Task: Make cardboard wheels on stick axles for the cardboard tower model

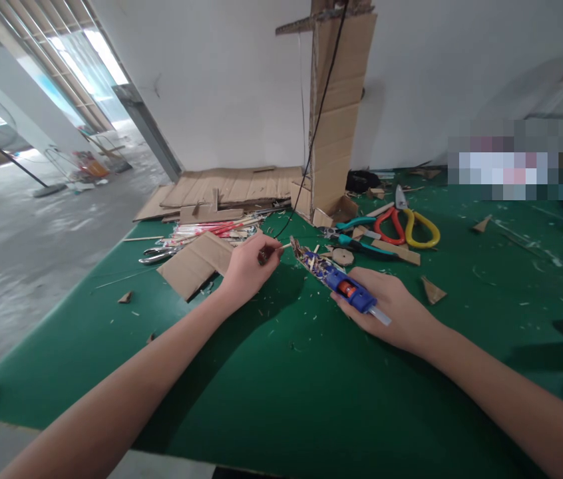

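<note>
My right hand (386, 303) is wrapped round a blue hot glue gun (356, 293), a clear glue stick jutting from its back end. Bits of scrap cling to the gun's front, and its nozzle points toward my left hand (251, 266). Between the fingertips of that left hand is a thin wooden stick (286, 246), its far end close to the nozzle; whether they touch I cannot tell. A folded piece of cardboard (194, 265) lies beside my left hand. Just beyond the glue gun lies a small round cardboard disc (343, 257).
Teal-handled pliers (366, 247) and scissors (406, 223) with red and yellow handles lie behind the gun. A tall cardboard post (336, 120) stands at the wall with a black cable (319, 120) before it. Thin sticks (211, 228) and metal pliers (159, 254) lie left on the green table (261, 399).
</note>
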